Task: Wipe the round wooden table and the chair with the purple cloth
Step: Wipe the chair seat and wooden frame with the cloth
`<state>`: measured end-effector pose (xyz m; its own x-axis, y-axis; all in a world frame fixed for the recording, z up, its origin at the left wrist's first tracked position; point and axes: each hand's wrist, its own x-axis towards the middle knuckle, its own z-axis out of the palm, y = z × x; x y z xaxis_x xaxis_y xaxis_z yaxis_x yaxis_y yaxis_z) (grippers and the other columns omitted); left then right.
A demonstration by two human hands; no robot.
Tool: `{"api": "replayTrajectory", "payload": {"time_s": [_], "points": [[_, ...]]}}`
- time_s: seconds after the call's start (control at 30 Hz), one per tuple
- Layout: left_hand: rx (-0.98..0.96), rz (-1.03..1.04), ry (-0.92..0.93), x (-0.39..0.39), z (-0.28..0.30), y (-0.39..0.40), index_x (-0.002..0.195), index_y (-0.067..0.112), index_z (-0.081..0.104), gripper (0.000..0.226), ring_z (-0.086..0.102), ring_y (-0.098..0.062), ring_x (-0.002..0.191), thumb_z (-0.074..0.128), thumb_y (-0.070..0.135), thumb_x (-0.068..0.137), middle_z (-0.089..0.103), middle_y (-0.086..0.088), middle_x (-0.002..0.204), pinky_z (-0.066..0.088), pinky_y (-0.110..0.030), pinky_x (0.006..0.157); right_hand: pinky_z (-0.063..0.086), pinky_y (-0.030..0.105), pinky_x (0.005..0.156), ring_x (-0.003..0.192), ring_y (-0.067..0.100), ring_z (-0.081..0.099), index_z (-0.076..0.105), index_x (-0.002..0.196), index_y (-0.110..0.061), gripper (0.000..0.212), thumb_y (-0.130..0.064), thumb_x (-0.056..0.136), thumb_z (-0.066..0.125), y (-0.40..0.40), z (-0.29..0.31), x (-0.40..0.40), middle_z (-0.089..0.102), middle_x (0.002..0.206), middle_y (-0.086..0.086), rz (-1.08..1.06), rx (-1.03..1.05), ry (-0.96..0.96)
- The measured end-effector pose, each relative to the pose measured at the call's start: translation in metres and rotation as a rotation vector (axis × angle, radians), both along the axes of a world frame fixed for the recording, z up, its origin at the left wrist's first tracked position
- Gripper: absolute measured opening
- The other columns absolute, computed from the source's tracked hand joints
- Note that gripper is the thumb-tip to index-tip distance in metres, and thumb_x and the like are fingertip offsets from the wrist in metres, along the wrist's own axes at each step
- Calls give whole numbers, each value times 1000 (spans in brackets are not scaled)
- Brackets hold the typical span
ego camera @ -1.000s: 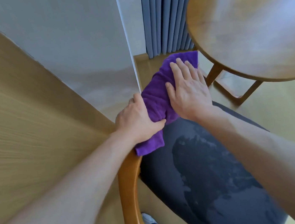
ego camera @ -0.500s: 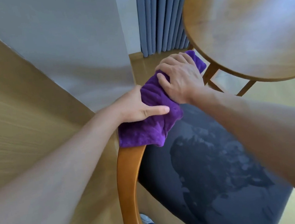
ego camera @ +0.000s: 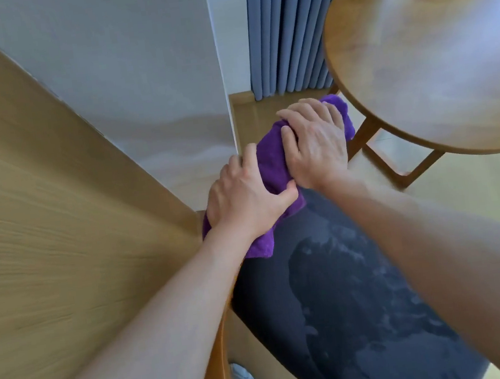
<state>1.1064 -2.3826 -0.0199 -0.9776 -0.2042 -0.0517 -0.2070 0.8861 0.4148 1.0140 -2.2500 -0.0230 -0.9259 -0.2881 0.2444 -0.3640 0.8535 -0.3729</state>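
Both hands [ego camera: 281, 173] bunch the fuzzy purple cloth [ego camera: 269, 155] on the chair [ego camera: 333, 289].

— Is your picture bright?
— Yes, soft daylight fills your room. The round table [ego camera: 433, 50] shines with a pale glare.
— Is it sharp?
— No. Your arms look smeared near the bottom, and the wall edges bend at the sides.

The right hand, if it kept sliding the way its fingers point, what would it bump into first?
The right hand grips the purple cloth, knuckles aimed up and away toward the curtain. Probably it would first meet the round wooden table, at its near edge or leg, though depth is hard to judge here.
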Motion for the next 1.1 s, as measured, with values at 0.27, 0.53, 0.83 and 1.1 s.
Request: {"api": "replayTrajectory", "payload": {"time_s": [0.27, 0.53, 0.83, 1.1], "points": [[-47, 160, -81, 37, 6, 6, 156, 11, 26, 111, 48, -29, 136, 69, 72, 74, 47, -9, 151, 44, -43, 110, 5, 47, 127, 154, 20, 18, 42, 152, -28, 53, -45, 102, 36, 25, -7, 28, 37, 161, -4, 206, -39, -159], [-102, 80, -248, 18, 13, 3, 130, 14, 39, 81, 54, -29, 120, 74, 55, 70, 53, -4, 129, 45, -40, 96, 21, 43, 122, 142, 25, 36, 45, 146, -25, 64, -64, 95, 32, 49, 12, -35, 49, 148, -1, 571, 249, -158], [419, 27, -631, -35, 21, -34, 102, 30, 73, 66, 71, -13, 96, 96, 56, 46, 77, 13, 97, 55, -29, 82, 44, 40, 77, 69, 26, 58, 61, 66, -15, 60, -51, 96, 24, -7, 11, -60, 62, 67, 1, 409, 358, -220], [485, 39, -665, -43, 15, -38, 108, 30, 74, 105, 74, -16, 96, 88, 84, 19, 78, 10, 101, 58, -41, 97, 34, 31, 48, 53, 22, 53, 57, 60, -12, 51, -41, 93, 32, -11, 4, -58, 57, 57, 1, 262, 163, -119]]}}
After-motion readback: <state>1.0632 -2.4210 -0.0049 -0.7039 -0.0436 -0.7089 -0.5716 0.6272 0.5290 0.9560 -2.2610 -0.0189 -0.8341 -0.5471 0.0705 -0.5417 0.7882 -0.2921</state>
